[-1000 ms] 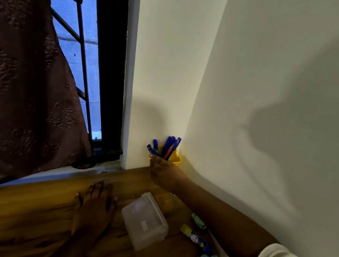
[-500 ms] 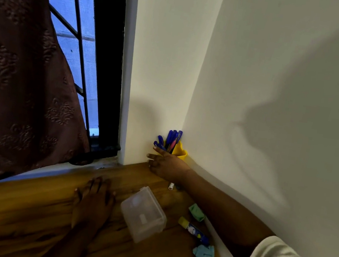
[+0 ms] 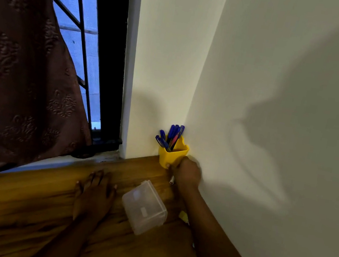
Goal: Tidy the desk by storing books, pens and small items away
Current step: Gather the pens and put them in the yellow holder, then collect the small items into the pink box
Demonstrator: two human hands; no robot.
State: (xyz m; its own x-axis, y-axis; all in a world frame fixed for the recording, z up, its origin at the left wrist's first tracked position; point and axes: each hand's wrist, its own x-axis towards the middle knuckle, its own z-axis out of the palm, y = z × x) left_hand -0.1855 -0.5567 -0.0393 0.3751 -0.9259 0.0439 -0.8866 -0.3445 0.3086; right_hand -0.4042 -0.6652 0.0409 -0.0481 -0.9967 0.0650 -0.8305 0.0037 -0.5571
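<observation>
A yellow pen holder (image 3: 172, 154) with several blue pens and a red one (image 3: 170, 137) stands in the wall corner at the back of the wooden desk (image 3: 19, 204). My right hand (image 3: 188, 172) grips the holder's lower right side, thumb on its front. A small white tip (image 3: 171, 180) sticks out under this hand; I cannot tell what it belongs to. My left hand (image 3: 93, 196) lies flat on the desk, fingers spread, holding nothing. A clear plastic box (image 3: 145, 207) lies between my two arms.
A yellow item (image 3: 183, 216) peeks out from under my right forearm. White walls close the desk on the back and right. A barred window (image 3: 75, 46) and a brown curtain (image 3: 8, 58) are at the left.
My right hand has slid from the front of the pen holder to its right side, so the holder shows in full. My forearm now covers the small items beside the box. Left hand unmoved.
</observation>
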